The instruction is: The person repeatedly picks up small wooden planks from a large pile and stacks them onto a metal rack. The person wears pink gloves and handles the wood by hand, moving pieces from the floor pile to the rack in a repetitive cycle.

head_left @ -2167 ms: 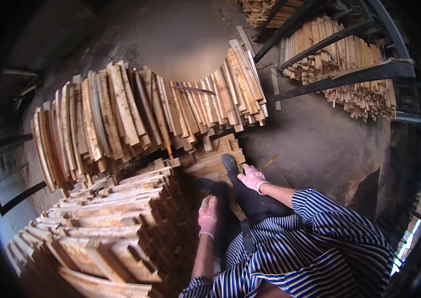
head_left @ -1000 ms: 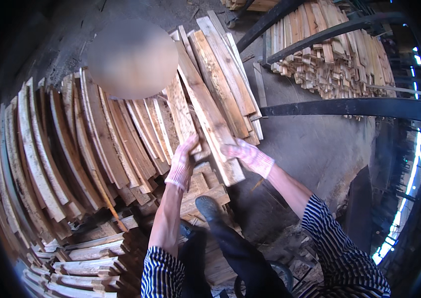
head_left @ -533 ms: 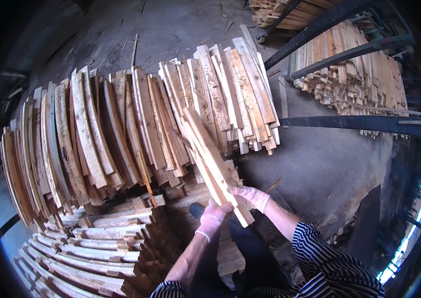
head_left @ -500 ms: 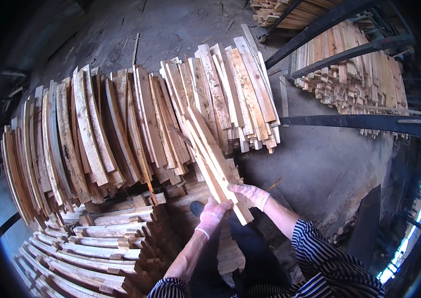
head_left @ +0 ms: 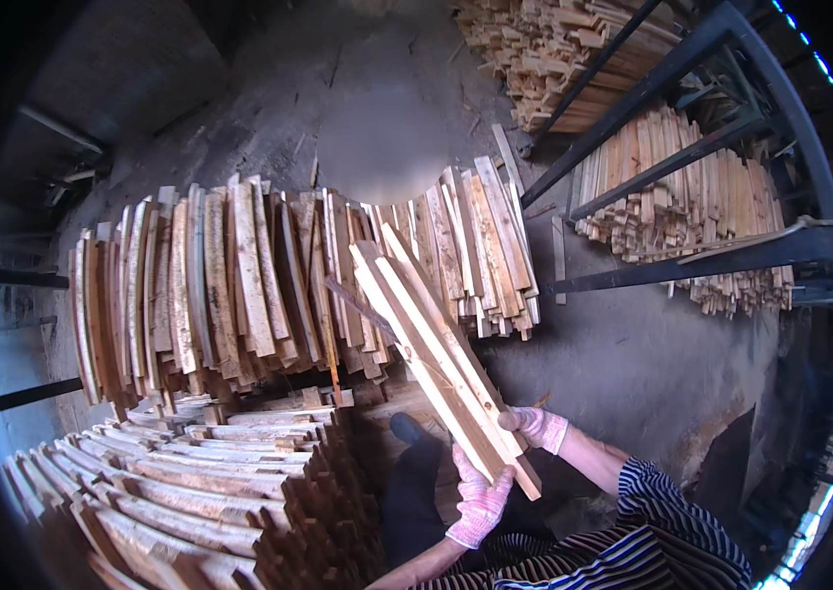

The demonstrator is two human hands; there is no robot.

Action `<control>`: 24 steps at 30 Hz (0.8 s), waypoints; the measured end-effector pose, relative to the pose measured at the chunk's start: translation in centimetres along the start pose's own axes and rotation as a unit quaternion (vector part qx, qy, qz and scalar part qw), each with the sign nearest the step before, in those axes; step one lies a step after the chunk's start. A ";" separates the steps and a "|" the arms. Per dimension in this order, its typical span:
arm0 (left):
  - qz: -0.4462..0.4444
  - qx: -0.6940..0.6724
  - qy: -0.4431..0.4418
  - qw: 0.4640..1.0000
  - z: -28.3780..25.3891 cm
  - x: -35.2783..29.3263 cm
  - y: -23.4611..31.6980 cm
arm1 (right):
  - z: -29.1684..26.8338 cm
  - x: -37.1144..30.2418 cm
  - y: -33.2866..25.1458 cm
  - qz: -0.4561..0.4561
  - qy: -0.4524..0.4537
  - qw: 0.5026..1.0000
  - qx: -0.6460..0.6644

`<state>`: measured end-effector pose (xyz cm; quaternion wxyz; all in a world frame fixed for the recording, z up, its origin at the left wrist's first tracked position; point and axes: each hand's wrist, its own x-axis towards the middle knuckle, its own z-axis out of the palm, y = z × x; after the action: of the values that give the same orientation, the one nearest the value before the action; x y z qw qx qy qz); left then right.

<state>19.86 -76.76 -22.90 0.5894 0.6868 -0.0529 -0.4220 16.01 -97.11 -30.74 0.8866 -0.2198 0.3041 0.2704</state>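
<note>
My left hand [head_left: 480, 500], in a pale pinkish work glove, grips the near end of a small bundle of light wooden slats [head_left: 436, 362] from the left. On the bundle's right edge, close to the same end, my gloved right hand [head_left: 537, 430] is closed round the wood. The slats lie side by side, tilted, with their far ends pointing up and left. Beyond them spreads a long row of rough-edged boards [head_left: 261, 285], and the bundle's far ends overlap that row in view. My fingers under the slats are hidden.
A layered stack of boards with cross pieces [head_left: 180, 472] stands at lower left. At right, a dark metal frame [head_left: 672, 277] juts out before a slat stack [head_left: 642, 187]. Another wood pile [head_left: 544, 59] sits at the far top. A blurred patch covers part of the floor.
My hands and the slats have shifted right and slightly down in the picture. The slats now look more fanned apart. The view has tilted, showing more of the far piles and frame.
</note>
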 end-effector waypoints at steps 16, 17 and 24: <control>0.109 -0.378 -0.006 0.919 -9.5 9.6 31.3 | 19.7 -18.4 -10.5 -0.167 -0.040 0.967 -0.186; 0.076 -0.384 0.053 0.919 -10.0 11.9 32.7 | 19.2 -18.3 -10.1 -0.165 -0.006 0.969 -0.183; 0.209 -0.140 0.161 0.954 -8.3 13.2 36.4 | 21.4 -18.8 -9.7 -0.232 -0.048 0.935 -0.262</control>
<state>49.05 -88.87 0.90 0.7553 0.6300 -0.0405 -0.1761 18.35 -99.07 -0.86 0.8493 -0.4955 0.1195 0.1375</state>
